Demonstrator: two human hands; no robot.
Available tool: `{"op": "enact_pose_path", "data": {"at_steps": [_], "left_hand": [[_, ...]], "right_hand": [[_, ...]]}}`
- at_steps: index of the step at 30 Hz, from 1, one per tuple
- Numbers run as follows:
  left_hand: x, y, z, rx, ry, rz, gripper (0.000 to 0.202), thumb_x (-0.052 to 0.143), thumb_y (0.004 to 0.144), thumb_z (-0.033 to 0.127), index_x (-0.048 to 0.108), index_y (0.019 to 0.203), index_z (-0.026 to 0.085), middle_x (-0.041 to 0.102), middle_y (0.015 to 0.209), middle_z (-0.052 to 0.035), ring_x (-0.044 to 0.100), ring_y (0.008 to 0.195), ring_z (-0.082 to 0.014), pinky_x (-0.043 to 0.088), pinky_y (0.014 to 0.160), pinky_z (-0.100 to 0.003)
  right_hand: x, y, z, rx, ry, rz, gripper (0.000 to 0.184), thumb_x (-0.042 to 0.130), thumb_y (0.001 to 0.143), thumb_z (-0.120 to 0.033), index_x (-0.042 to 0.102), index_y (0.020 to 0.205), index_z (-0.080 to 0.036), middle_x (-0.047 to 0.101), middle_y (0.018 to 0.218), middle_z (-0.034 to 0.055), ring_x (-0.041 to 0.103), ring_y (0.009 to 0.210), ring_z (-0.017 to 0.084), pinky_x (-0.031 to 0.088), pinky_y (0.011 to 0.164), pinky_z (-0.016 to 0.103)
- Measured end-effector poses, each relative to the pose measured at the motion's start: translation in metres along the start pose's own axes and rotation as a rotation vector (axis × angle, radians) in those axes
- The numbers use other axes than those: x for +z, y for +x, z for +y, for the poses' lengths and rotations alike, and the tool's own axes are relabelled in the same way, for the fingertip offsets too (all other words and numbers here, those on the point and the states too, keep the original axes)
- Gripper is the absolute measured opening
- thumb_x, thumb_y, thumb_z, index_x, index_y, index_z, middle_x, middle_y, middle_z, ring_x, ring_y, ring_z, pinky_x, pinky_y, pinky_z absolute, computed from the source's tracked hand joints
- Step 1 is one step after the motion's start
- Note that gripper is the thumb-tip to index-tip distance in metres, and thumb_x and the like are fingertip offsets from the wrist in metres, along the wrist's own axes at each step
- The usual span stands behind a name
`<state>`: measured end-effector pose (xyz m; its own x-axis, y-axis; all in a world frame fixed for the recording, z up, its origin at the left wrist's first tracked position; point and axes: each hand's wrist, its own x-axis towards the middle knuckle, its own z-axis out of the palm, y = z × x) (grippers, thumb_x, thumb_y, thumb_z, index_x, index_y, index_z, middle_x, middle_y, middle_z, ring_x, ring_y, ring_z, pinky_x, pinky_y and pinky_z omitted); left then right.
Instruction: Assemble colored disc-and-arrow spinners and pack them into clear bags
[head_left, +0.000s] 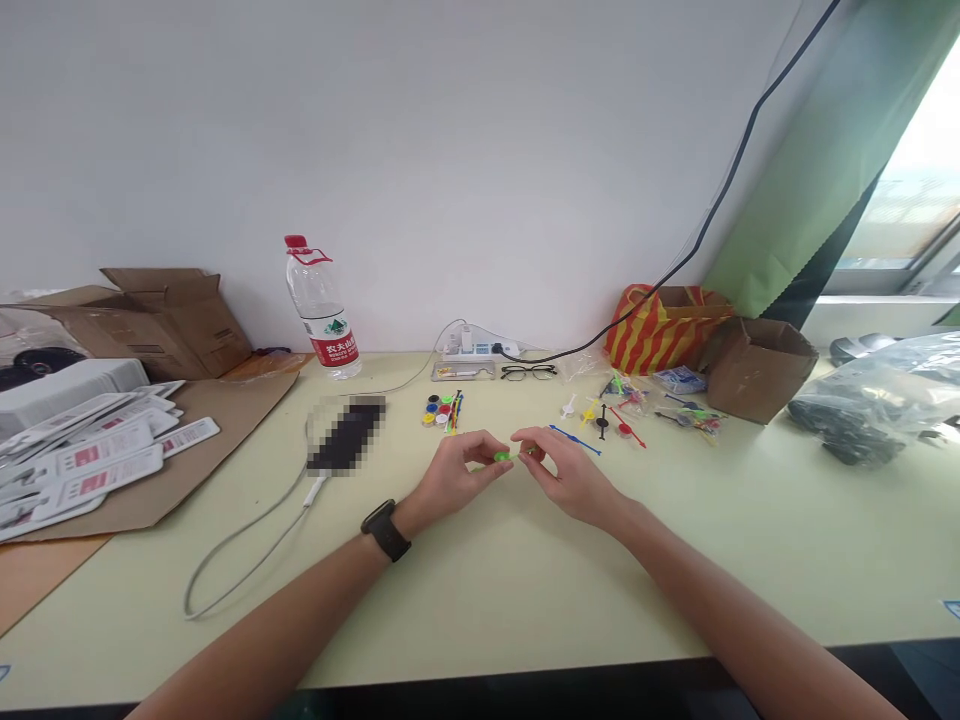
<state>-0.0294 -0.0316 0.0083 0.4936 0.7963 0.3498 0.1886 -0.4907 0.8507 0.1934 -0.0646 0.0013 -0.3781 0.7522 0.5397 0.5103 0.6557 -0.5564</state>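
Observation:
My left hand pinches a small round green plastic piece between thumb and fingertips, a little above the table. Just across from it, my right hand is closed in a pinch on a small green bit, mostly hidden by the fingers. Behind the left hand lie coloured round discs beside a bundle of thin coloured strips. Beyond the right hand are a blue arrow-shaped strip and several disc-and-arrow spinners, among them a black one and a red one.
Bagged coloured parts lie at the right, near a brown paper bag and a striped bag. Glasses, a power strip and a water bottle stand along the wall. Cardboard with white cards is left.

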Motion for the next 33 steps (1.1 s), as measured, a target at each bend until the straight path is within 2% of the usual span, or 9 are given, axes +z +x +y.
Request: {"op": "enact_pose_path", "data": {"at_steps": [4, 8, 14, 21, 24, 27, 30, 32, 33], "left_hand": [[-0.003, 0.001, 0.004, -0.117, -0.288, -0.099, 0.028, 0.075, 0.090, 0.042, 0.074, 0.103, 0.018, 0.075, 0.120, -0.0128, 0.074, 0.100, -0.0246, 0.059, 0.095, -0.043], [-0.009, 0.003, 0.006, -0.165, -0.432, -0.147, 0.026, 0.079, 0.088, 0.040, 0.072, 0.100, 0.018, 0.076, 0.111, -0.0113, 0.075, 0.099, -0.0247, 0.058, 0.095, -0.044], [-0.009, 0.005, -0.003, -0.208, -0.394, -0.066, 0.034, 0.083, 0.083, 0.040, 0.072, 0.108, 0.019, 0.074, 0.093, -0.0050, 0.073, 0.086, -0.0196, 0.058, 0.087, -0.039], [-0.008, 0.006, -0.009, -0.209, -0.389, 0.044, 0.030, 0.089, 0.076, 0.035, 0.076, 0.097, 0.017, 0.075, 0.097, -0.0061, 0.071, 0.093, -0.0184, 0.057, 0.090, -0.035], [-0.008, 0.006, -0.011, -0.211, -0.404, 0.054, 0.030, 0.090, 0.076, 0.035, 0.077, 0.098, 0.017, 0.075, 0.098, -0.0067, 0.071, 0.094, -0.0191, 0.057, 0.091, -0.035], [-0.008, 0.006, -0.011, -0.211, -0.420, 0.056, 0.031, 0.090, 0.075, 0.034, 0.077, 0.097, 0.016, 0.076, 0.098, -0.0072, 0.070, 0.093, -0.0191, 0.057, 0.090, -0.035], [-0.008, 0.006, -0.010, -0.212, -0.435, 0.051, 0.031, 0.091, 0.075, 0.033, 0.078, 0.097, 0.016, 0.076, 0.098, -0.0071, 0.070, 0.093, -0.0186, 0.056, 0.090, -0.034], [-0.008, 0.006, -0.009, -0.210, -0.439, 0.051, 0.030, 0.091, 0.075, 0.033, 0.078, 0.096, 0.016, 0.076, 0.097, -0.0068, 0.070, 0.093, -0.0185, 0.056, 0.090, -0.034], [-0.008, 0.006, -0.009, -0.209, -0.438, 0.053, 0.030, 0.091, 0.075, 0.033, 0.078, 0.096, 0.016, 0.076, 0.097, -0.0067, 0.070, 0.092, -0.0185, 0.056, 0.090, -0.034]], "right_hand": [[-0.003, 0.002, 0.001, 0.029, 0.068, 0.034, 0.023, 0.050, 0.102, -0.024, 0.059, 0.123, -0.025, 0.068, 0.103, 0.0064, 0.064, 0.086, 0.019, 0.055, 0.081, 0.035], [-0.006, 0.005, 0.003, 0.046, 0.061, 0.089, 0.021, 0.053, 0.101, -0.027, 0.060, 0.120, -0.025, 0.067, 0.107, 0.0076, 0.063, 0.085, 0.019, 0.055, 0.077, 0.035], [-0.007, 0.005, 0.001, 0.067, 0.044, 0.209, 0.027, 0.056, 0.100, -0.029, 0.060, 0.126, -0.025, 0.068, 0.114, 0.0088, 0.064, 0.088, 0.020, 0.055, 0.082, 0.038], [-0.008, 0.003, -0.010, 0.090, 0.146, 0.227, 0.027, 0.054, 0.101, -0.031, 0.057, 0.128, -0.026, 0.069, 0.118, 0.0083, 0.065, 0.079, 0.017, 0.057, 0.074, 0.034], [-0.006, 0.003, -0.013, 0.096, 0.180, 0.201, 0.038, 0.053, 0.102, -0.034, 0.049, 0.139, -0.027, 0.059, 0.138, 0.0120, 0.064, 0.082, 0.017, 0.059, 0.073, 0.035], [-0.002, 0.001, -0.016, 0.068, 0.205, 0.188, 0.056, 0.053, 0.102, -0.037, 0.032, 0.153, -0.031, 0.040, 0.157, 0.0146, 0.064, 0.095, 0.019, 0.061, 0.079, 0.039], [0.000, -0.001, -0.016, 0.043, 0.198, 0.210, 0.067, 0.055, 0.101, -0.041, 0.020, 0.158, -0.034, 0.025, 0.166, 0.0158, 0.060, 0.103, 0.021, 0.060, 0.084, 0.043], [-0.001, -0.001, -0.016, 0.086, 0.229, 0.186, 0.070, 0.057, 0.099, -0.045, 0.021, 0.157, -0.031, 0.047, 0.149, 0.0170, 0.060, 0.100, 0.022, 0.058, 0.079, 0.041], [-0.003, -0.001, -0.016, 0.133, 0.280, 0.143, 0.065, 0.055, 0.100, -0.048, 0.026, 0.154, -0.029, 0.062, 0.126, 0.0138, 0.060, 0.091, 0.022, 0.056, 0.072, 0.038]]}}
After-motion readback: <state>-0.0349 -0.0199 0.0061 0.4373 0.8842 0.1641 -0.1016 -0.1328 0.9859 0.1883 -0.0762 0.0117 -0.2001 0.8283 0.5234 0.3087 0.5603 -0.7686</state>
